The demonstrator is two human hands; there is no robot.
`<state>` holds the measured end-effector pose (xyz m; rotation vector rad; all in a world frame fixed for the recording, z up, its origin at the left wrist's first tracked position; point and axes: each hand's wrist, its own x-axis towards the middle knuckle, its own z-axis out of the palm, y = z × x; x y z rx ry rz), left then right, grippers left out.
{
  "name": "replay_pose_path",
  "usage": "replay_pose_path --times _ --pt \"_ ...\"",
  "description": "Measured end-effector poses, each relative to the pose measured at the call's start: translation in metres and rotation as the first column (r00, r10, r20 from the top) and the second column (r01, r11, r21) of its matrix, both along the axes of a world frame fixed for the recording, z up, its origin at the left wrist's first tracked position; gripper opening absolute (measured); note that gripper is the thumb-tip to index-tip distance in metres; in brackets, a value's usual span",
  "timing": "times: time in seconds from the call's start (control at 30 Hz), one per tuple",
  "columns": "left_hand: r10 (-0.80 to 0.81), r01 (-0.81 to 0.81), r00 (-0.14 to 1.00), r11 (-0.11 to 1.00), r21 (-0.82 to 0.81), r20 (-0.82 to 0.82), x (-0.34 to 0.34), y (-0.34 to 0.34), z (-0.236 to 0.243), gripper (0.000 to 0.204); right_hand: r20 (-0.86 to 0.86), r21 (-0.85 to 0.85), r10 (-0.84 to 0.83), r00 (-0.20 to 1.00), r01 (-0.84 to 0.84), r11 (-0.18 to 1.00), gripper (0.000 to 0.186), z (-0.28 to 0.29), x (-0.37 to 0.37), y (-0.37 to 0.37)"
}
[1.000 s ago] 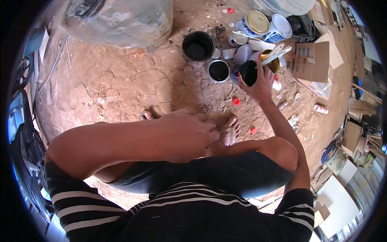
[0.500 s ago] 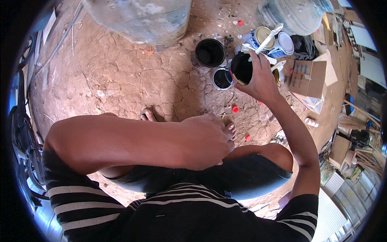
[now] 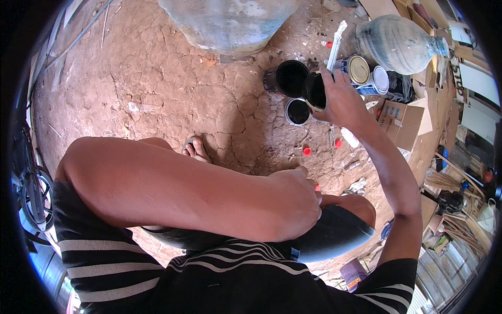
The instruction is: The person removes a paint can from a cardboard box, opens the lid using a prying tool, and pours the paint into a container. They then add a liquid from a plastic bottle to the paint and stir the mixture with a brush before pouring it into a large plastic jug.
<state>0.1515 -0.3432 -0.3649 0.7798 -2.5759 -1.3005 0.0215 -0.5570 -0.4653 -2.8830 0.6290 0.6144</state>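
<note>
My right hand [image 3: 345, 102] is closed around the rim of a small can [image 3: 317, 93], dark inside. A white stick-like tool [image 3: 337, 44], smeared with white, rises at its far edge; its lower end is hidden by my fingers. Beside the held can, a larger black pot [image 3: 291, 78] stands to the left. An open can with a pale rim [image 3: 298, 112] and dark contents stands just nearer. My left hand [image 3: 298, 201] is curled above my knees, its fingers mostly turned from view. Whatever it may hold is hidden.
Two paint cans [image 3: 358, 69] stand beyond my right hand, near a large clear bottle [image 3: 395, 44]. A big cloudy container [image 3: 227, 26] is at the far side. Red caps [image 3: 307, 152] lie on the cracked dirt floor [image 3: 172, 94]. A cardboard box [image 3: 401, 125] sits to the right.
The view has shifted, so the cans and floor lie differently in it. The held can is now closer to the black pot. My left hand appears lower and further right, still curled.
</note>
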Motion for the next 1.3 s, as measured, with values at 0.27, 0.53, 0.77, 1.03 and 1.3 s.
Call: replay_pose_path --times 0.27,0.53,0.77,1.03,1.3 --pt "0.083 -0.083 0.996 0.996 0.022 0.013 -0.007 0.001 -0.002 0.025 -0.121 -0.004 0.060 0.991 -0.061 0.998 0.107 -0.004 0.027 0.001" --pt "-0.076 0.076 0.997 0.996 0.054 0.003 0.004 -0.010 0.005 0.028 -0.157 0.009 0.053 0.986 -0.052 0.999 0.105 -0.003 0.029 0.000" --pt "-0.101 0.100 0.995 0.993 0.055 0.009 0.001 -0.009 0.002 0.030 -0.195 0.027 0.039 0.980 -0.035 0.999 0.108 0.001 0.036 0.001" --pt "-0.082 0.082 0.997 0.996 0.022 0.001 0.005 -0.009 0.006 0.029 -0.243 -0.018 0.036 0.969 -0.042 0.999 0.108 0.001 0.042 0.005" --pt "-0.077 0.077 0.997 0.997 -0.014 -0.020 0.007 -0.006 0.004 0.028 -0.130 0.023 0.032 0.991 -0.030 0.999 0.107 0.002 0.027 0.002"
